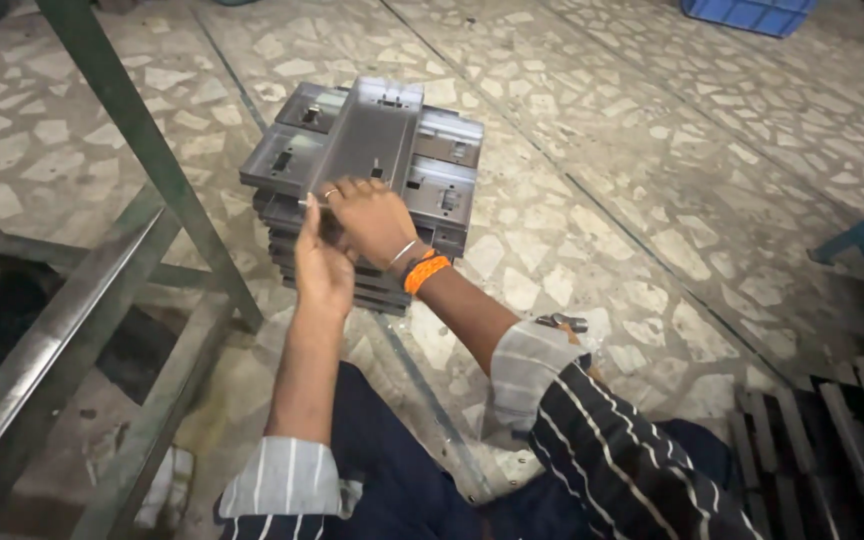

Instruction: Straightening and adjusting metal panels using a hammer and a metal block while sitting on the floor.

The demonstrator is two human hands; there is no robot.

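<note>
Floor [652, 150] of cracked stone chips set in mortar, with thin metal divider strips running across it. A stack of grey sheet-metal trays [442, 195] sits on this floor directly ahead of the person, several layers deep, with one long narrow channel-shaped piece [372, 125] laid lengthwise across the top.

Left hand [322, 265]: raised edge-on at the near side of the stack, fingers closed around the near edge of an upper tray; grip clamped on that tray. Right hand [372, 218]: just beside and partly over the left hand, fingers curled down on the same near edge; grip likewise closed on the tray. A ring shows on one finger, and a metal bangle with an orange thread band [424, 272] sits at the right wrist. Both sleeves are dark with pale stripes, rolled back.

To the left of the hands, a green-painted metal frame [142, 150] with slanted legs. Far beyond the stack, upper right, a blue plastic crate [747, 14]. To the right of and behind the hands, dark slatted metal parts [832, 440] lie on the floor
</note>
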